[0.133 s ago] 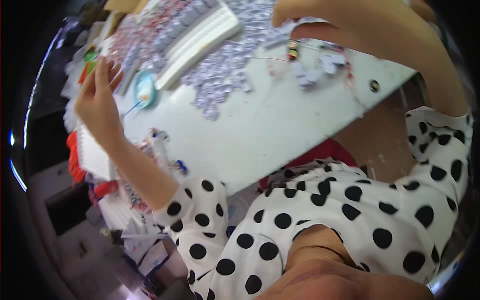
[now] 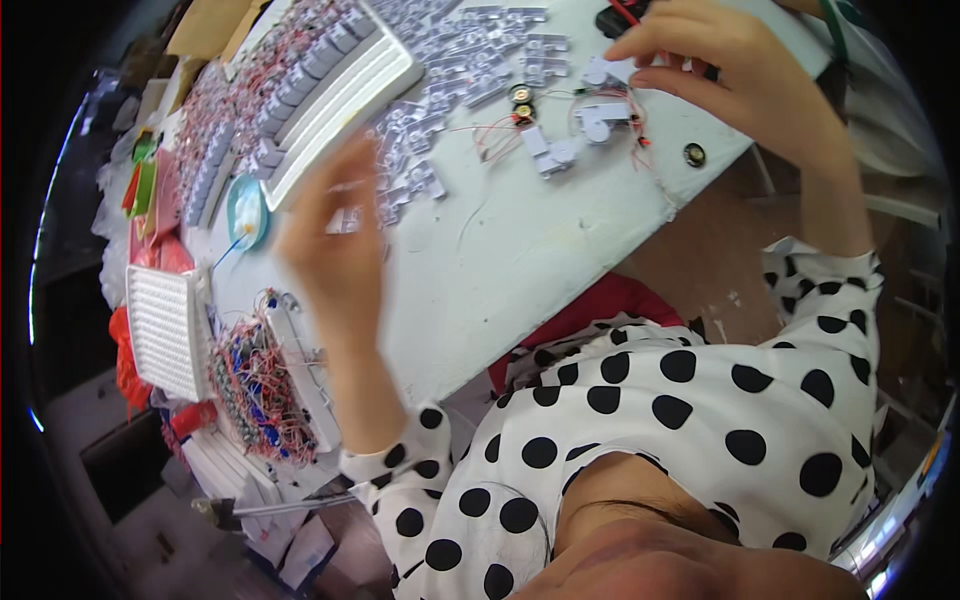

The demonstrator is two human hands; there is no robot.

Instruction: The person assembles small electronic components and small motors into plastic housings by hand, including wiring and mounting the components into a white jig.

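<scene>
My right hand is at the far right of the white table, thumb and forefinger closed on a small white plastic housing. Another white housing sits just in front of it. To the left lie a further white housing and small round black-and-gold parts with thin red wires. My left hand hovers over the table's left part, smeared by motion, so its fingers cannot be read. Behind it are a long white tray and a spread of clear-white plastic pieces.
A blue dish with white contents and a blue stick stands at left. Nearer are a white ridged tray and a tangle of wired parts. Another round black part lies near the table's right edge. A black object is at the back.
My left hand has swung right from the table's left side. My right hand has come down to the housing at the right. The whole view has shifted slightly.
</scene>
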